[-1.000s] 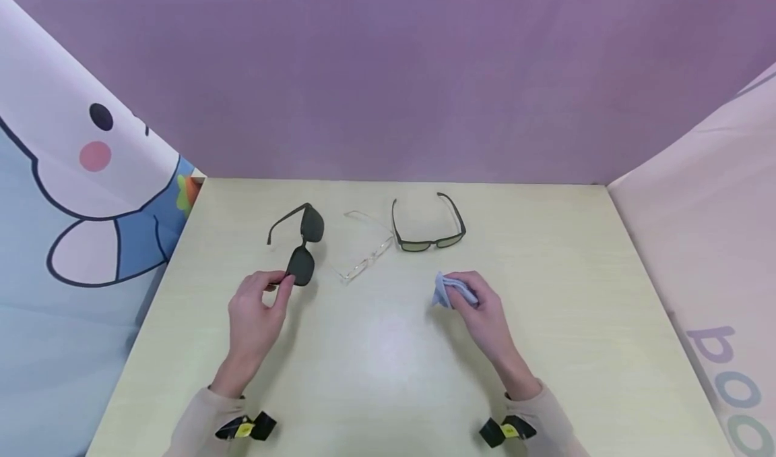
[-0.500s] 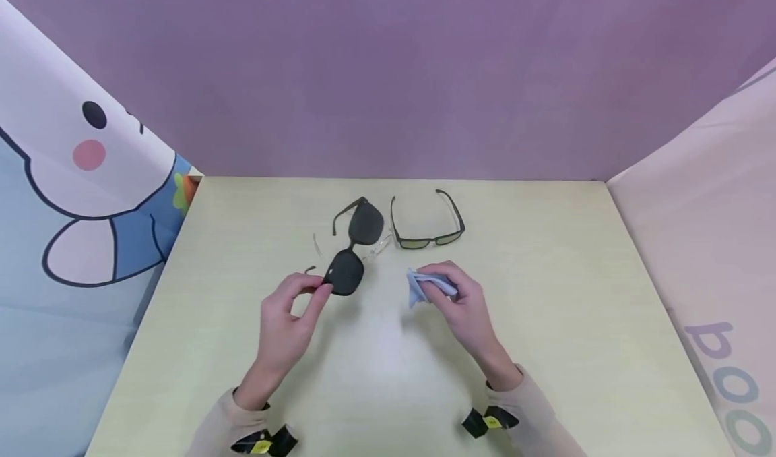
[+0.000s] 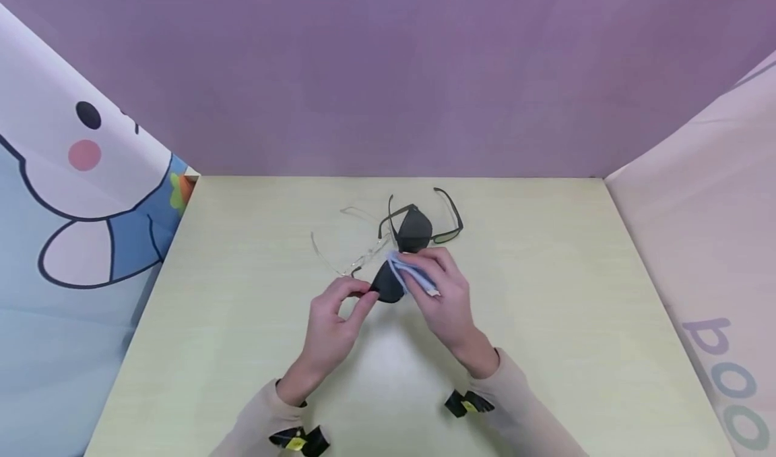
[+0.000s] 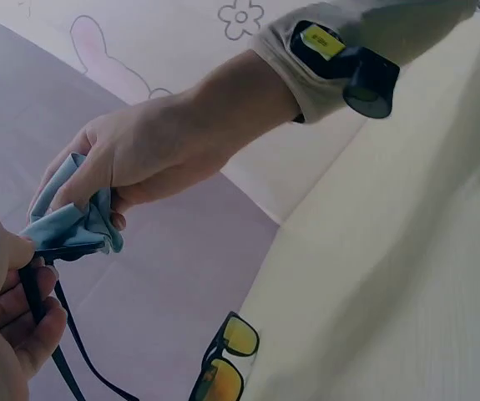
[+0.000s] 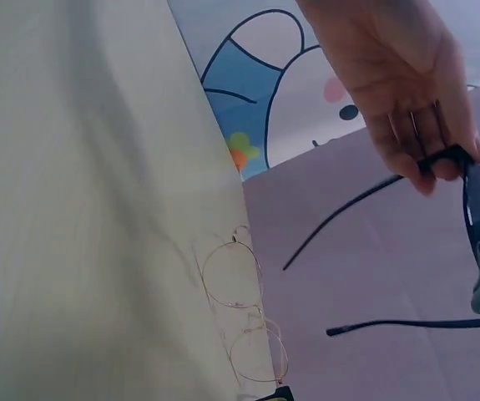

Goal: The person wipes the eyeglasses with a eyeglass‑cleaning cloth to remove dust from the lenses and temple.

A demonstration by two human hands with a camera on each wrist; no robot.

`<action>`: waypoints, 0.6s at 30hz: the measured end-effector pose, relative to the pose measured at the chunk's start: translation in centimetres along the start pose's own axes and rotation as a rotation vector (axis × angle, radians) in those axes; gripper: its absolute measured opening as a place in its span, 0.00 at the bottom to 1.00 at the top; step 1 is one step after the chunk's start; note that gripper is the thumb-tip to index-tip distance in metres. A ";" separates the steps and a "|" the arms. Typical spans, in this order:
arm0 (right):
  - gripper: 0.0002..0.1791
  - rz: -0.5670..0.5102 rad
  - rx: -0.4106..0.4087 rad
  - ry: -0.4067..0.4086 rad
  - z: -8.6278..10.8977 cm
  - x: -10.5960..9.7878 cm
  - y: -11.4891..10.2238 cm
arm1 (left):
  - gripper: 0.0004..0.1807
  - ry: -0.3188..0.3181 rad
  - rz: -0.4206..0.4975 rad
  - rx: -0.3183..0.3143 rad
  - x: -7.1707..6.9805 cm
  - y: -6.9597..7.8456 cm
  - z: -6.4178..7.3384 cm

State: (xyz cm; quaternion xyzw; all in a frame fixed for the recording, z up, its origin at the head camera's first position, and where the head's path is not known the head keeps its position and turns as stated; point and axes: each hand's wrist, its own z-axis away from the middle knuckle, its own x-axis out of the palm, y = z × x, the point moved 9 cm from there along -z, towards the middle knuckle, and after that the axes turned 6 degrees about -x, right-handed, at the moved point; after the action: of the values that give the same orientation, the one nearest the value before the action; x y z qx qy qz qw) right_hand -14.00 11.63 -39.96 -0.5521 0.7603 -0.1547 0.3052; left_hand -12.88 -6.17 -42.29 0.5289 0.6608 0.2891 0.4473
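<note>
I have the left hand (image 3: 333, 319) pinching the dark sunglasses (image 3: 386, 283) by one outer corner, raised above the table (image 3: 545, 295), while the right hand (image 3: 447, 295) grips a folded blue cloth (image 3: 418, 275) against the nearer lens. My worry is leverage: hard pressure could twist that one-cornered hold loose (the far end looks unsupported), and a drop might strike the wire-rimmed glasses (image 5: 258, 309) or the tinted pair (image 4: 224, 359) lying beyond.

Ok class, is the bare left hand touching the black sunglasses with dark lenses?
Touching. In the right wrist view, the left hand pinches the black sunglasses at a frame corner, leaving no gap.
</note>
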 end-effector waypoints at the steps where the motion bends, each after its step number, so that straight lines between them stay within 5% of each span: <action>1: 0.18 0.018 -0.037 0.000 0.0 0.1 -0.3 | 0.02 -0.001 0.009 -0.006 0.1 0.0 -0.1; 8: 0.10 0.069 -0.309 -0.112 0.9 1.3 -2.6 | 0.05 -0.005 0.044 0.002 0.6 0.3 -0.7; 15: 0.16 0.121 -0.195 -0.019 -0.3 -0.3 -0.9 | 0.07 -0.010 0.023 -0.001 0.6 0.5 -0.7; 18: 0.15 0.134 -0.252 -0.055 0.0 0.1 -1.5 | 0.07 -0.004 0.024 0.007 0.5 0.7 -0.7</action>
State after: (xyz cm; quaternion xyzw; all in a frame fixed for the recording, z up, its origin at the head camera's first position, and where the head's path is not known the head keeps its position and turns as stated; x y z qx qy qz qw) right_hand -12.86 11.07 -39.15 -0.5383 0.8000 -0.0221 0.2640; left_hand -13.17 -5.41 -41.53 0.5387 0.6547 0.2911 0.4432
